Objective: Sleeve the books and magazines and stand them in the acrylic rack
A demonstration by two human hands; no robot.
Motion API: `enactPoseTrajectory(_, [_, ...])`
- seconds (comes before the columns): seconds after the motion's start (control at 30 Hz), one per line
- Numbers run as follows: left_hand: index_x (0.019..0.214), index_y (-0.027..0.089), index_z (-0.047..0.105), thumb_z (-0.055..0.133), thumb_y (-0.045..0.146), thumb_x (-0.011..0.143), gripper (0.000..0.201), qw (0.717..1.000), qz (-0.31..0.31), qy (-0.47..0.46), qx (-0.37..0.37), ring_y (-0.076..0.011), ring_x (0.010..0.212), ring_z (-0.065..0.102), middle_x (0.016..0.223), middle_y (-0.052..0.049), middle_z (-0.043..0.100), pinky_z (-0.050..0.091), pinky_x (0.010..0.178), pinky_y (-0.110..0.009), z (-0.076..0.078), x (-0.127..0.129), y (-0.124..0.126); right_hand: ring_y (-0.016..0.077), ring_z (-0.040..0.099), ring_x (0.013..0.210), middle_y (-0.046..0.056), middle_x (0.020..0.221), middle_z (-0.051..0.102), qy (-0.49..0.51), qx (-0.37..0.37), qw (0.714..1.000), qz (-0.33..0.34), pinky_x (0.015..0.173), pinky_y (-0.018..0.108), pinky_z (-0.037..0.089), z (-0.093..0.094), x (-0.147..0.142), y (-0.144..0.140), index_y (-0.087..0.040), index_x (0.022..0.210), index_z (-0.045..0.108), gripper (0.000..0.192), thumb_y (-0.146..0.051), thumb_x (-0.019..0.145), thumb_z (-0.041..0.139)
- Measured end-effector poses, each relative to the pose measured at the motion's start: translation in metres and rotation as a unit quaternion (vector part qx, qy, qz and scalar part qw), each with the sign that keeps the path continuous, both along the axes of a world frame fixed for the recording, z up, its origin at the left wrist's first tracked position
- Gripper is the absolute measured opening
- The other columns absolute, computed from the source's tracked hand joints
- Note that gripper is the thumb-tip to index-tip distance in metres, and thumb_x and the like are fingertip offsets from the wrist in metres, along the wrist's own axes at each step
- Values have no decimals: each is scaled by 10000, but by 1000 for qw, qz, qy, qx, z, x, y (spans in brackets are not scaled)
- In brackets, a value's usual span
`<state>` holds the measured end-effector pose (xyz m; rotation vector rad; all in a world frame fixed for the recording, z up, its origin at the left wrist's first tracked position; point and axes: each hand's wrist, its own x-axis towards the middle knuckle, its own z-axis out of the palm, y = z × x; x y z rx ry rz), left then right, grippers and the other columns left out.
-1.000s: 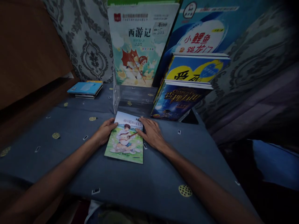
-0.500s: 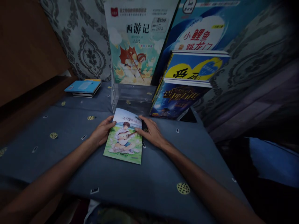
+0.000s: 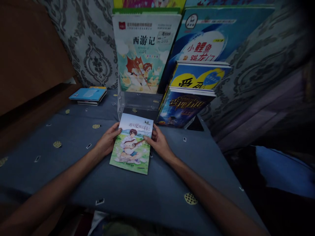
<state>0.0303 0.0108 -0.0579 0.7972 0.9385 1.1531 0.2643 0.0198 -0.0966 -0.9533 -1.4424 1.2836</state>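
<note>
Book (image 3: 133, 144) between both hands

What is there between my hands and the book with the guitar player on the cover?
Nothing visible. The left hand grips the left edge of the guitar book and the right hand grips its right edge, thumb on the cover. The book lies on the blue cloth, just before the clear stand.

Single head cam, looking fwd and down at close range over blue cloth (image 3: 147, 193). Both forearms entering from bottom corners; standing books (image 3: 147, 52) filling top centre. No 2nd view sharing the scene.
</note>
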Motion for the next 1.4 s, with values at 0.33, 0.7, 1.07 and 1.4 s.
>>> enactPoseTrajectory(0.33, [1226, 220, 620, 763, 257, 790, 461, 1000, 16, -18, 6, -209, 883, 722, 1042, -52, 757, 589, 849, -339, 7, 2, -5, 235, 751, 972, 91, 1185, 742, 63, -82, 984, 143, 889, 417, 633, 22, -1, -34, -227, 1223, 514, 655, -498, 728, 847])
enactPoseTrajectory(0.7, [1293, 229, 576, 861, 288, 696, 664, 997, -70, -7, 27, -286, 948, 748, 1147, -85, 755, 617, 837, -384, 7, 2, -13, 102, 576, 575, 14, 888, 705, 28, -52, 993, 102, 384, 173, 385, 16, 0, -34, -226, 1166, 533, 520, -498, 800, 783])
enactPoseTrajectory(1.07, [1216, 199, 574, 905, 258, 626, 679, 997, -64, 14, 31, -305, 960, 752, 1133, -105, 763, 620, 843, -411, 2, 5, -13, 95, 564, 554, 29, 972, 732, 43, -44, 995, 80, 402, 188, 390, 11, -4, -32, -226, 1173, 584, 484, -471, 804, 779])
enactPoseTrajectory(1.4, [1052, 241, 760, 823, 406, 774, 330, 939, -45, 121, 318, -287, 1130, 698, 1123, -58, 779, 514, 1063, -491, 30, -17, -7, 253, 724, 1018, 49, 1073, 767, -129, 287, 948, -42, 922, 430, 592, 57, 7, -23, -257, 1166, 727, 260, -375, 957, 626])
